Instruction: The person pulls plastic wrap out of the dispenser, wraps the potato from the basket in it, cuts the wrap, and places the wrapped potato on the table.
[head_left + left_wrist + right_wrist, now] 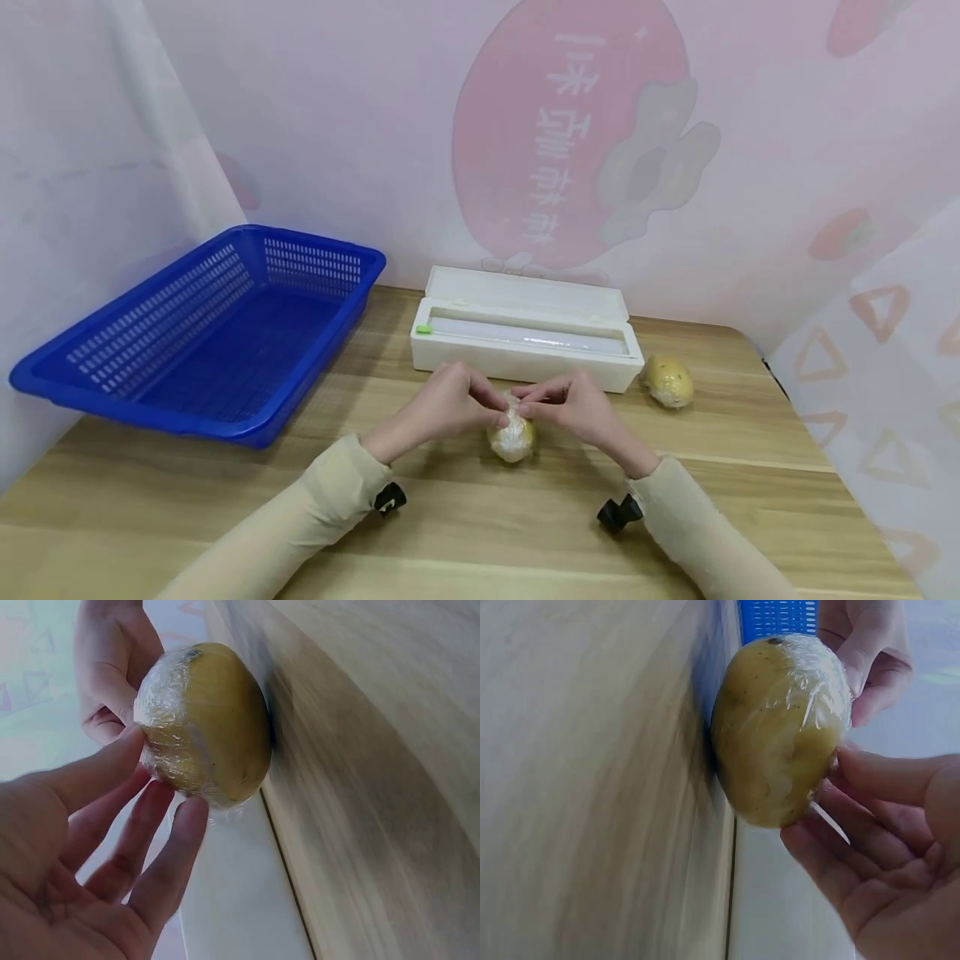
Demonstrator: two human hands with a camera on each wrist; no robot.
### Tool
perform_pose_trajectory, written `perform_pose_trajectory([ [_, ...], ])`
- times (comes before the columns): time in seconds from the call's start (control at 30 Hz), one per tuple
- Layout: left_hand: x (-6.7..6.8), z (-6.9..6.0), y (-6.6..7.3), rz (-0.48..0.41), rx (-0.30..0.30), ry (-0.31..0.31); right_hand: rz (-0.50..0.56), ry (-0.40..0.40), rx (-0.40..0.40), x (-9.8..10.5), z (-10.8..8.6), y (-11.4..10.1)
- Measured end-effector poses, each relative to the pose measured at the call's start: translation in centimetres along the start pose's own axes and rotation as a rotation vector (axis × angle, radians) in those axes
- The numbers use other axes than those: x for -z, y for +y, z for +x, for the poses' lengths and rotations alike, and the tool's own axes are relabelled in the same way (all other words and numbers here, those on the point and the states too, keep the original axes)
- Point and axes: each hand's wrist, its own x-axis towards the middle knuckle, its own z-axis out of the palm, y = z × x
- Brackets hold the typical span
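Observation:
A potato (pixel 513 442) in clear plastic wrap (pixel 166 697) sits on the table in front of the person. From the left, the left hand (pixel 461 402) pinches the wrap at the potato's upper side with thumb and fingertips. The right hand (pixel 573 407) does likewise from the right, its thumb and curled fingers against the wrapped surface in the right wrist view. The fingertips of both hands nearly meet over the potato. A dark spot shows on the skin near one end.
Behind the hands stands a white cling film box (pixel 525 362), its lid raised and a roll inside. A second wrapped potato (pixel 669 382) lies to its right. On the left is a blue plastic basket (pixel 322 375) with slotted sides. The wooden table (pixel 480 542) meets a printed curtain behind.

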Motion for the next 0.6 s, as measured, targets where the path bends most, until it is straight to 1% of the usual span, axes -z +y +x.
perform_pose_trajectory([
  [0.1,0.1,-0.2,-0.1,0.028,-0.104,-0.035,-0.045,-0.035,0.078,0.4,-0.4,0.1],
  [0.2,0.1,-0.4,-0.4,0.049,-0.220,-0.057,-0.165,-0.069,0.171,1.1,-1.0,0.4],
  [0.27,0.1,-0.6,-0.7,0.074,-0.279,-0.050,-0.273,-0.087,0.241,1.4,-1.4,0.6],
  [0.37,0.3,-0.9,-1.1,0.152,-0.350,-0.018,-0.410,-0.113,0.326,1.6,-1.9,0.8],
  [0.4,0.4,-1.0,-1.2,0.188,-0.363,-0.014,-0.438,-0.120,0.347,1.6,-2.0,0.8],
  [0.47,0.5,-1.0,-1.3,0.255,-0.378,-0.026,-0.470,-0.133,0.377,1.6,-2.2,0.7],
  [0.53,0.6,-1.1,-1.3,0.319,-0.366,-0.058,-0.488,-0.138,0.395,1.5,-2.4,0.6],
  [0.6,0.5,-1.2,-1.3,0.373,-0.337,-0.099,-0.498,-0.143,0.395,1.4,-2.4,0.4],
])
